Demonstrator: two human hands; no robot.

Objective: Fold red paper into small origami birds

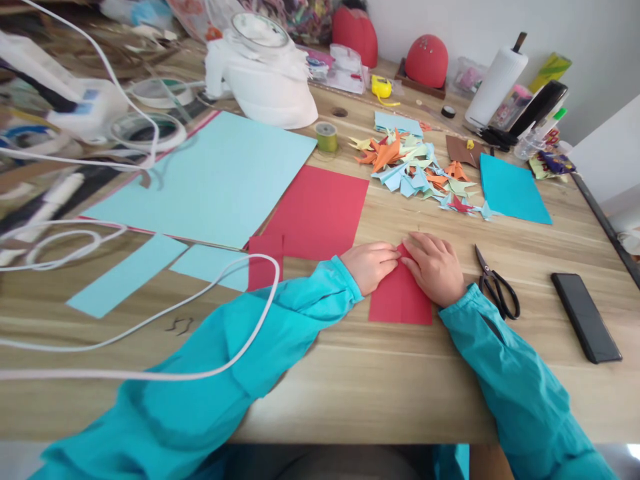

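Note:
A piece of red paper (401, 301) lies on the table in front of me, with a crease running down its middle and a straight near edge. My left hand (371, 267) is closed at its upper left side, fingertips pressed together on the paper. From the right, my right hand (436, 267) holds the upper right side, its thumb and fingers bent over the edge. Both hands hide much of the paper's upper part. Black-handled scissors (494, 283) lie just right of my right hand. A larger red sheet (320, 210) lies beyond my left hand.
Several folded paper cranes (415, 167) are heaped farther back. A blue sheet (515, 189) and a phone (586, 318) are on the right. Large light-blue sheets (210, 177) and a thread spool (327, 138) lie left of the cranes. A white cable (200, 375) loops across my left sleeve.

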